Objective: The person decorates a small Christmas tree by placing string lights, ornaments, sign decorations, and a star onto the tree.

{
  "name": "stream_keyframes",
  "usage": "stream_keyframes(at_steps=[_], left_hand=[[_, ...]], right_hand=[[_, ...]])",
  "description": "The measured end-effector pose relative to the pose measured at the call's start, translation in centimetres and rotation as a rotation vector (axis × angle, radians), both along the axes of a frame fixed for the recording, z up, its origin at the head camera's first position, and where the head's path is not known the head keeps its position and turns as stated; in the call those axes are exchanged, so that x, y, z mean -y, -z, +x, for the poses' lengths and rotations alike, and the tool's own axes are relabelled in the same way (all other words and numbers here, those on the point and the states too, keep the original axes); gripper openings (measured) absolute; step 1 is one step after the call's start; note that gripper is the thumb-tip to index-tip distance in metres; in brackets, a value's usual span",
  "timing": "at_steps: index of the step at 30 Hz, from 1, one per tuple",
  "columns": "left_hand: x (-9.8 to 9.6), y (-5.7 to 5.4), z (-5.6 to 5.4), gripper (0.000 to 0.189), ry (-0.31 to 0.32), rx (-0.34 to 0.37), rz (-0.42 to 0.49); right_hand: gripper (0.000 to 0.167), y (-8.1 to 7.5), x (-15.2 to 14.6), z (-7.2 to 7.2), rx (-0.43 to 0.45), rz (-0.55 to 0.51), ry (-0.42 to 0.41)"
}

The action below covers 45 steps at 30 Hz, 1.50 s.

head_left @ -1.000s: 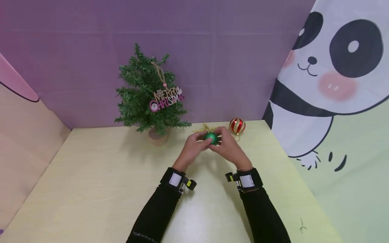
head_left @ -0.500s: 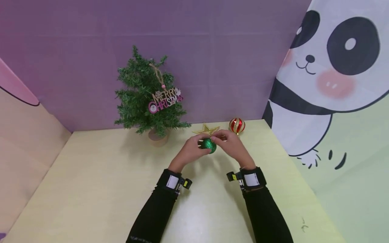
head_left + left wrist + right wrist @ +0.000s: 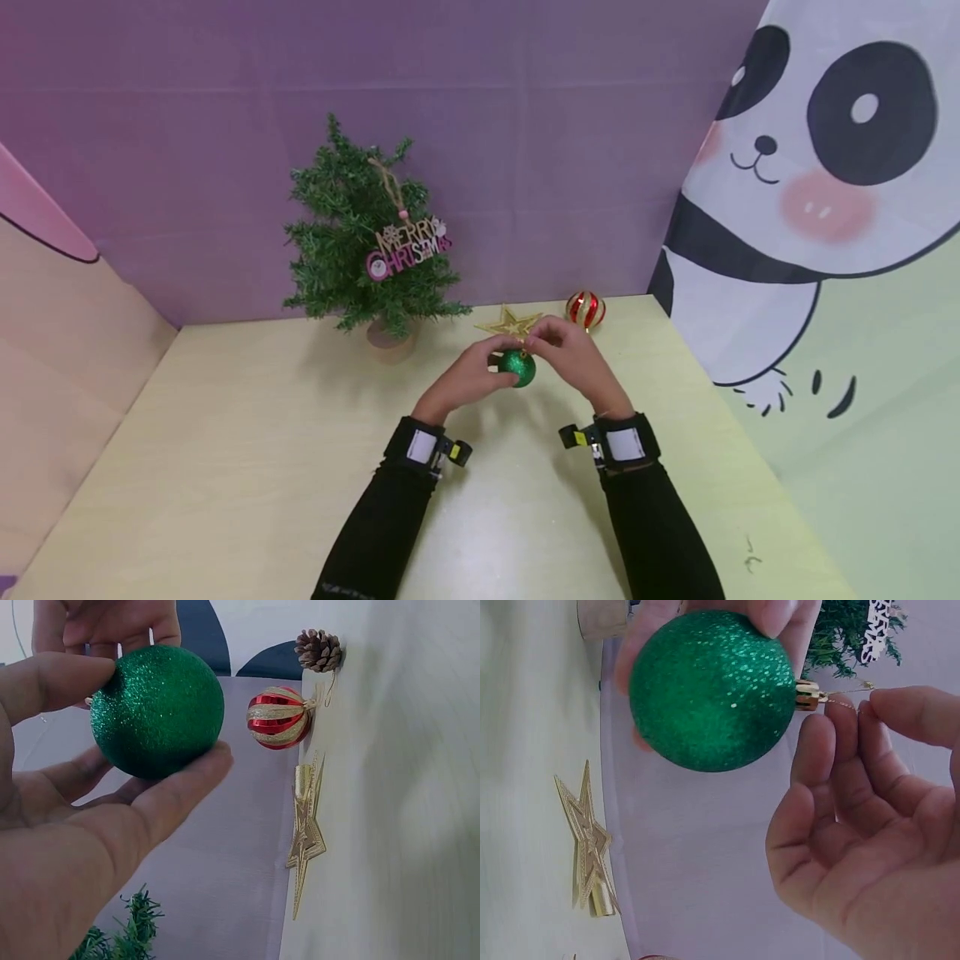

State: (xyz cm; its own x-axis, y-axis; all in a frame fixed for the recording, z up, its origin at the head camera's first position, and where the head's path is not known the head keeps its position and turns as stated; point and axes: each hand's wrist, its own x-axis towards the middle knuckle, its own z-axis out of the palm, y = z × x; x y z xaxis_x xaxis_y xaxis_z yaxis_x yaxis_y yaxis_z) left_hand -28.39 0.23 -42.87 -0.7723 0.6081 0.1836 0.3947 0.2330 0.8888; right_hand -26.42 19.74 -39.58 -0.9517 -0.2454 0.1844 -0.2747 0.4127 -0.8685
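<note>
A glittery green Christmas ball [image 3: 517,368] hangs between both hands above the table. My left hand [image 3: 472,375] holds it between thumb and fingers, as the left wrist view shows up close. With thumb and fingertips, my right hand [image 3: 885,787] pinches the thin gold string [image 3: 844,697] attached to the ball's gold cap [image 3: 807,695]. Behind the hands, a gold star [image 3: 508,322] lies on the table. To its right sits a red and gold striped ball [image 3: 585,309], partly covered in the head view by the right hand.
A small green Christmas tree [image 3: 352,225] stands at the back left in a round base [image 3: 390,342], bearing a "Merry Christmas" sign [image 3: 408,248]. In the left wrist view a pine cone [image 3: 319,650] lies beyond the striped ball. A purple cloth [image 3: 600,150] backs the table [image 3: 262,467].
Both hands have drawn the green ball back toward me, away from the star. My right hand has shifted from the ball's side to the string at its top.
</note>
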Motion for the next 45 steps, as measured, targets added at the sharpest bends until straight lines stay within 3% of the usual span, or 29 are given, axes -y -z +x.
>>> stream_keyframes(at_steps=[6, 10, 13, 16, 18, 22, 26, 30, 33, 35, 37, 40, 43, 45], left_hand=[[0.9, 0.0, -0.3, 0.044, 0.014, 0.027, 0.015], [1.7, -0.3, -0.3, 0.048, 0.072, 0.053, 0.013], [2.9, -1.5, 0.2, 0.054, 0.147, 0.088, -0.010], [4.8, -2.7, 0.6, 0.054, 0.148, 0.133, -0.078], [6.4, -2.9, 0.6, 0.051, 0.079, 0.160, -0.135], [10.4, -1.2, -0.7, 0.050, -0.064, 0.195, -0.219], [14.3, 0.0, -1.4, 0.053, -0.144, 0.214, -0.223], [16.8, 1.3, -1.9, 0.057, -0.291, 0.196, -0.282], [17.2, 2.4, -2.5, 0.069, -0.464, 0.187, -0.313], [16.9, 3.3, -3.1, 0.083, -0.570, 0.204, -0.225], [16.5, 4.1, -3.6, 0.095, -0.637, 0.220, -0.095], [15.9, 5.0, -4.2, 0.107, -0.672, 0.239, 0.037], [15.3, 5.5, -4.8, 0.099, -0.681, 0.177, 0.012], [15.1, 5.7, -5.0, 0.084, -0.681, 0.085, -0.032]], right_hand=[[0.015, -1.9, 0.9, 1.1, -0.011, -0.021, -0.067], [0.014, -3.0, 1.9, 2.0, -0.066, 0.002, -0.066], [0.015, -3.3, 2.4, 2.4, -0.094, 0.002, -0.056], [0.014, -3.4, 2.9, 2.7, -0.111, 0.002, -0.053], [0.014, -3.5, 3.2, 2.8, -0.122, 0.006, -0.050], [0.012, -3.2, 3.9, 2.7, -0.137, 0.002, -0.051], [0.011, -3.0, 4.7, 2.9, -0.174, 0.003, -0.062], [0.009, -2.6, 5.2, 2.9, -0.213, -0.007, -0.058], [0.010, -1.6, 5.3, 1.7, -0.246, -0.016, -0.066], [0.013, -1.7, 5.7, 1.2, -0.268, -0.004, -0.071], [0.015, -1.8, 6.2, 0.5, -0.295, 0.021, -0.072], [0.019, -2.3, 7.3, -0.7, -0.348, 0.070, -0.064], [0.021, -2.8, 8.5, -1.9, -0.426, 0.111, -0.081], [0.021, -3.3, 9.3, -2.5, -0.483, 0.135, -0.113]])
